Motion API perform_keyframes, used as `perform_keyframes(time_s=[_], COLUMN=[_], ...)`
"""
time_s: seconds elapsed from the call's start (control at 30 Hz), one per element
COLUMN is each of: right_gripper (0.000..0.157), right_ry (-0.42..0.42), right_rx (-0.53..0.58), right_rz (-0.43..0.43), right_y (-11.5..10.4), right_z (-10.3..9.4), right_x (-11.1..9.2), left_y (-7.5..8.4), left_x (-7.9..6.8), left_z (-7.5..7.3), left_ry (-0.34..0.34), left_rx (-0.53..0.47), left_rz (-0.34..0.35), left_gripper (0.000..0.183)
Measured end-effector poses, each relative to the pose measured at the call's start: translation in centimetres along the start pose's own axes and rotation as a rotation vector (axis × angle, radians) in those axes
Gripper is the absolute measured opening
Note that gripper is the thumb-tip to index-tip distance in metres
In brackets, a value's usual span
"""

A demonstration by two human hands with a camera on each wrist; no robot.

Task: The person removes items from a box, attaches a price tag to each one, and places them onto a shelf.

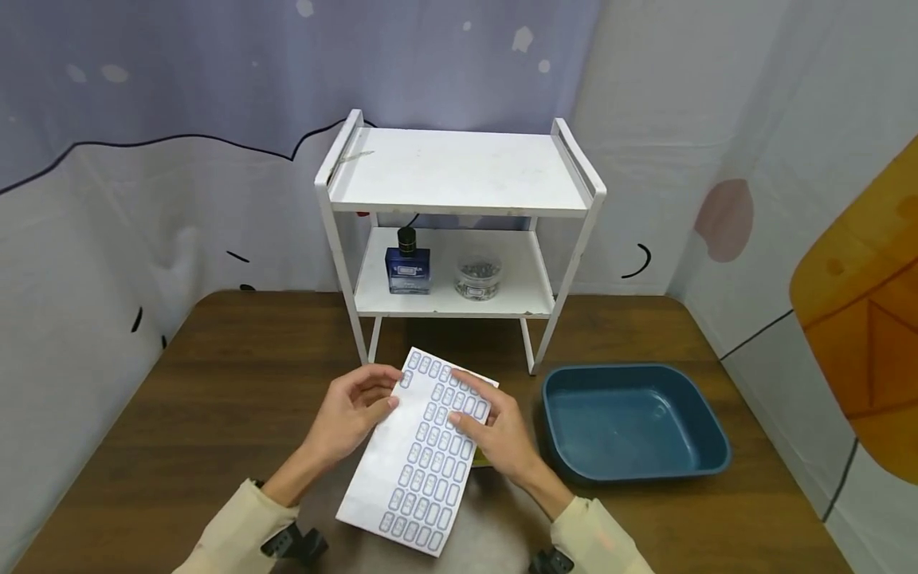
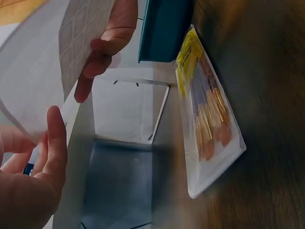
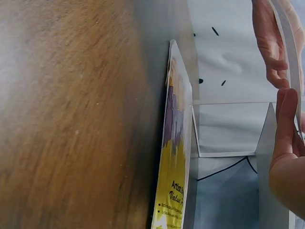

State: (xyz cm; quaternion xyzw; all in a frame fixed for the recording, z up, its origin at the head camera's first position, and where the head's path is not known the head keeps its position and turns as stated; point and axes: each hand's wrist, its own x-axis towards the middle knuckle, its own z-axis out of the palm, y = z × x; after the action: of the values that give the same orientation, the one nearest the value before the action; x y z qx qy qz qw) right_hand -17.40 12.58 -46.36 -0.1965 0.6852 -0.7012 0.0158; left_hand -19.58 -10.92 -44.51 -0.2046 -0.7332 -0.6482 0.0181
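Observation:
A white sticker sheet [image 1: 423, 454] is held tilted above the table, with rows of small blue-outlined labels and a blank area on its left. My left hand [image 1: 356, 406] pinches its upper left edge between thumb and fingers. On the opposite edge my right hand [image 1: 502, 434] grips it, thumb and a finger over the printed face, the other fingers partly hidden behind. Below the sheet, a clear pack of paintbrushes [image 2: 207, 105] with a yellow card lies on the table; the head view shows just a yellow corner of it.
A white two-tier shelf [image 1: 459, 171] stands at the back. Its lower tier carries a blue perfume bottle [image 1: 408, 267] and a clear round jar [image 1: 478, 277] with small dark contents. A teal tray [image 1: 634, 470] sits to the right on the wooden table [image 1: 215, 399].

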Motion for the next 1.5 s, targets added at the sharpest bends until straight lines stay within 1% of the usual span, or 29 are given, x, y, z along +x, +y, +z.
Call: perform_keyframes(time_s=[0.07,0.13,0.33,0.5,0.6,0.73,0.9,1.07,1.27,1.5], right_gripper=[0.058,0.059,0.060,0.059,0.059,0.058,0.057,0.056,0.054,0.053], right_ry=[-0.005,-0.010,-0.022,-0.037,-0.039,-0.042,-0.042,-0.036,-0.044,-0.089], right_rx=[0.003,0.003,0.000,0.011,0.016,0.016,-0.001,-0.043,-0.079,-0.081], right_rz=[0.008,0.013,0.018,0.019,0.022,0.024,0.020,0.017,0.022,0.017], right_y=[0.1,0.1,-0.1,-0.3,-0.3,-0.3,-0.4,-0.4,-0.4,-0.3], right_z=[-0.1,-0.2,-0.5,-0.5,-0.5,-0.6,-0.6,-0.6,-0.5,-0.4], right_x=[-0.1,-0.2,-0.4,-0.5,-0.6,-0.7,-0.7,-0.8,-0.9,-1.0], left_y=[-0.1,-0.1,0.0,0.0,0.1,0.3,0.4,0.3,-0.1,-0.4], left_x=[0.1,0.3,0.7,1.0,1.1,1.1,1.1,1.0,1.1,1.2], left_z=[0.0,0.0,0.5,0.9,1.1,1.2,1.4,1.3,0.8,0.0], left_ry=[-0.026,-0.038,-0.034,-0.039,-0.044,-0.031,0.002,0.036,0.017,-0.021], left_rx=[0.007,0.009,0.019,-0.006,-0.018,-0.008,0.003,0.024,0.064,0.132], left_rz=[0.011,0.015,0.039,0.062,0.050,0.031,-0.005,-0.036,-0.028,-0.030], left_gripper=[0.028,0.026,0.025,0.025,0.025,0.024,0.023,0.021,0.016,0.011])
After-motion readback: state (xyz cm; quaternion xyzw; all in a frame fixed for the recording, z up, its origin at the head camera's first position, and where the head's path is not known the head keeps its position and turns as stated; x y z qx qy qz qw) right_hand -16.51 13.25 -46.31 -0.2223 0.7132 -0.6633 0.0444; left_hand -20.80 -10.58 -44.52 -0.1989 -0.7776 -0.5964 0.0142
